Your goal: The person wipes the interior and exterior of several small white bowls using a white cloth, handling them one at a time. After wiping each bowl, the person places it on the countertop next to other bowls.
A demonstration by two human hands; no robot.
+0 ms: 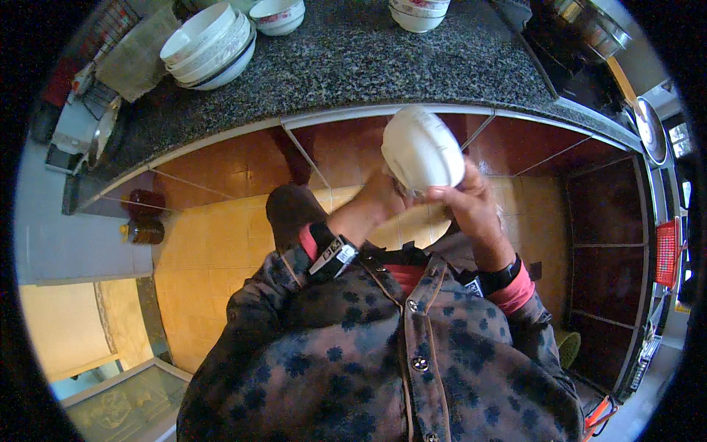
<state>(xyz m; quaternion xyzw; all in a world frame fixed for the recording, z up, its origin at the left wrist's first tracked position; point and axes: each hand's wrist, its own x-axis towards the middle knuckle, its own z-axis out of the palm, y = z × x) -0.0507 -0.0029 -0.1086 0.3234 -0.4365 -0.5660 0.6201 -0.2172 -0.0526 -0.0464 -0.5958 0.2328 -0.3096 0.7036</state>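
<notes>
A white bowl (422, 146) is tilted on its side in front of the counter edge, raised above the floor. Its outline looks layered, and I cannot tell whether a second bowl is nested with it. My right hand (469, 201) grips its lower right side, with the thumb across the near edge. From the left, my left hand (384, 196) reaches to the bowl's near lower side. Its fingers are blurred and mostly hidden by the bowl, so their hold does not show.
On the speckled granite counter (342, 61) stand a stack of white bowls (212, 47), a patterned bowl (278, 16) and stacked bowls (418, 14). At right are a steel pot (594, 25) and a pan (653, 132). A red plastic basket (666, 251) sits farther along. Dark cabinets (607, 215) flank the tiled floor (210, 276).
</notes>
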